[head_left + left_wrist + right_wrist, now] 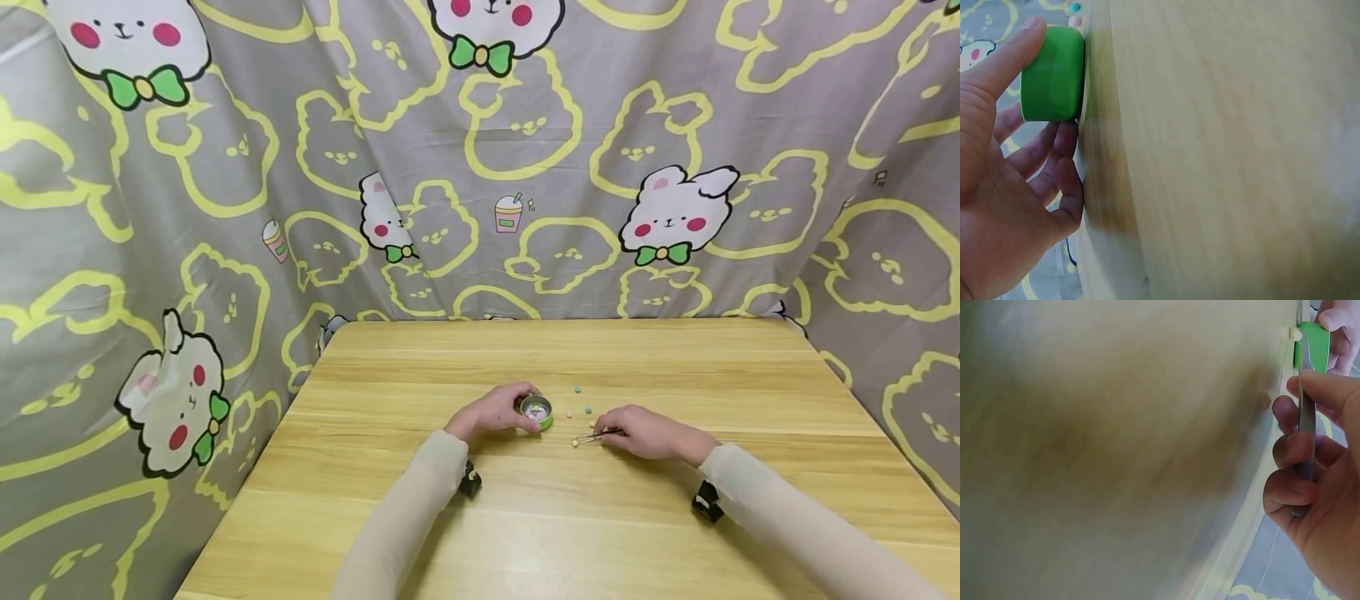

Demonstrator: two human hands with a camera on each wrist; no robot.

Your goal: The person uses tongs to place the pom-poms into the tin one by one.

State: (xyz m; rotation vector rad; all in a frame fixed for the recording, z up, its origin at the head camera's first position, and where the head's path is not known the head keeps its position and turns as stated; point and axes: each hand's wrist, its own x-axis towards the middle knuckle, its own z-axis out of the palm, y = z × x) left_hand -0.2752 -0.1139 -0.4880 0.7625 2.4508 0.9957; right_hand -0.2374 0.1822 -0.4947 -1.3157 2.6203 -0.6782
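Note:
My left hand point(498, 410) holds a small round green tin point(547, 422) on the table, thumb on the near side and fingers round the far side. Its top is open, and something pale that I cannot make out shows inside. In the left wrist view the tin's smooth green wall point(1054, 75) stands between thumb and fingers. To the right, my right hand point(648, 433) grips metal tweezers point(596, 436), their tips at a small yellow bead point(575, 443). In the right wrist view the fingers wrap the tweezers point(1307, 431); whether the tips pinch the pale bead point(1295, 333) I cannot tell.
Between the hands lie a pink bead point(569, 414), a teal bead point(588, 410), another teal bead point(577, 389) farther back and a yellow bead point(592, 424) by the right fingers. A patterned curtain point(555, 250) hangs behind the wooden table point(525, 533).

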